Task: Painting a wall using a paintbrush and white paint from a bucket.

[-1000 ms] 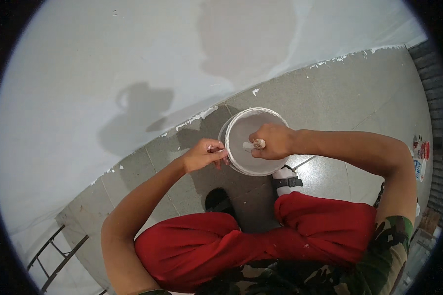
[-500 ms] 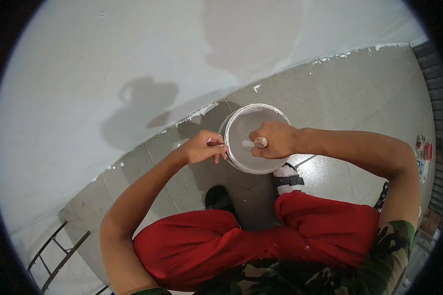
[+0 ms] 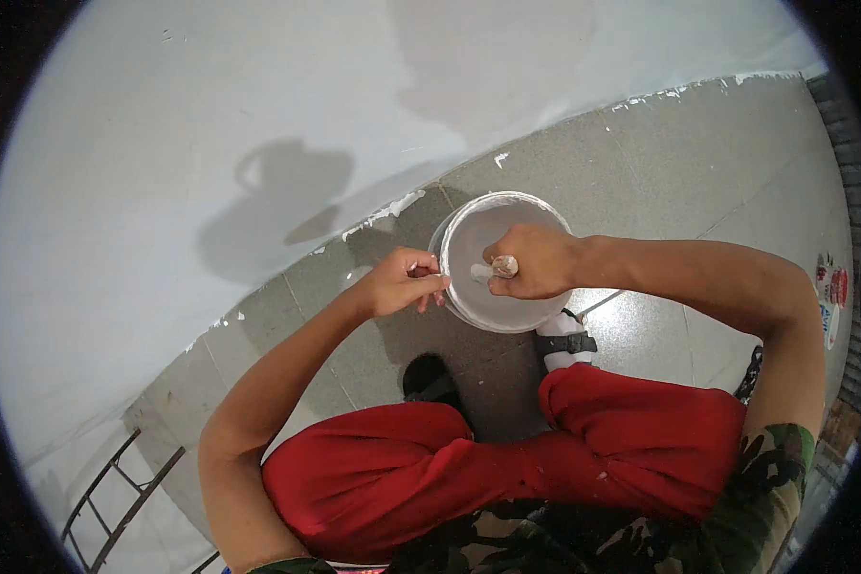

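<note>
Over the white bucket (image 3: 499,260), right hand (image 3: 531,263) fingers clamp a stick handle (image 3: 493,269); left hand (image 3: 404,282) fingers pinch its rim.

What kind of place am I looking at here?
Likely a room being painted or plastered: a freshly white wall, white splatter along the grey tiled floor where they meet, and a white bucket that the right hand works in with a tool.

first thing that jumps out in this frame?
The white bucket of pale paint on the grey tiled floor, at the foot of the white wall. The right hand grips a paint-smeared handle over the bucket, while the left hand pinches its rim. Below, red shorts fill the lower middle, and a metal ladder sits at lower left.
</note>
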A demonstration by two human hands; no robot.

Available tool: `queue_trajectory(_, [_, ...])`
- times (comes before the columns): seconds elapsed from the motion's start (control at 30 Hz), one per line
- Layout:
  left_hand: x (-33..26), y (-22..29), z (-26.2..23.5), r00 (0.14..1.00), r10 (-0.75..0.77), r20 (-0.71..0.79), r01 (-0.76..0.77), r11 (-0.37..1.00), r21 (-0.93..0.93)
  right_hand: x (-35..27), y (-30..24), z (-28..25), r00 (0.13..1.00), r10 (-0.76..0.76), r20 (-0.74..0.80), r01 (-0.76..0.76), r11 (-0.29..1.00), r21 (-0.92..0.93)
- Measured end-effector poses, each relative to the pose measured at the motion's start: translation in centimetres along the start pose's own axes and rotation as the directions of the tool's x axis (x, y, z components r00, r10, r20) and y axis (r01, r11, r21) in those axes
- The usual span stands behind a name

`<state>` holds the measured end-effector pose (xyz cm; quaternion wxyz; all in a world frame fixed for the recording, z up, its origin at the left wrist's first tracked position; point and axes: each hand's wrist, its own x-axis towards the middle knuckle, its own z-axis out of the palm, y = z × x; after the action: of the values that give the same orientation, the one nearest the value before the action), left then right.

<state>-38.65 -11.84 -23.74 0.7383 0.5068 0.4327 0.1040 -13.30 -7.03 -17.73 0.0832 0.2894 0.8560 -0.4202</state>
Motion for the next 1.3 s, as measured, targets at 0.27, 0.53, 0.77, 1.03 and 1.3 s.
queue_trajectory(0.27, [0.0,0.6,0.4,0.999,-0.043,-0.021,0.043,0.999,0.026,0.0,0.1,-0.1,1.0,0.024,0.017,-0.025,1.0,0.018])
queue_trajectory(0.53, [-0.1,1.0,0.7,0.997,-0.058,-0.054,0.061,0.997,0.048,0.2,0.0,0.0,0.996,0.083,0.024,-0.083,0.997,0.001])
queue_trajectory(0.77, [-0.2,1.3,0.3,0.998,-0.058,-0.019,0.059,0.997,0.059,0.1,0.5,0.4,0.994,0.107,-0.018,-0.108,0.991,-0.079])
queue_trajectory(1.03, [-0.2,1.2,0.1,0.998,-0.056,0.006,0.055,0.997,0.051,2.1,1.7,2.1,0.992,0.125,-0.018,-0.126,0.981,-0.147])
queue_trajectory(1.3, [-0.2,1.5,0.1,0.998,-0.061,0.002,0.06,0.994,0.086,2.9,3.2,3.7,0.997,0.057,-0.053,-0.061,0.996,-0.069])
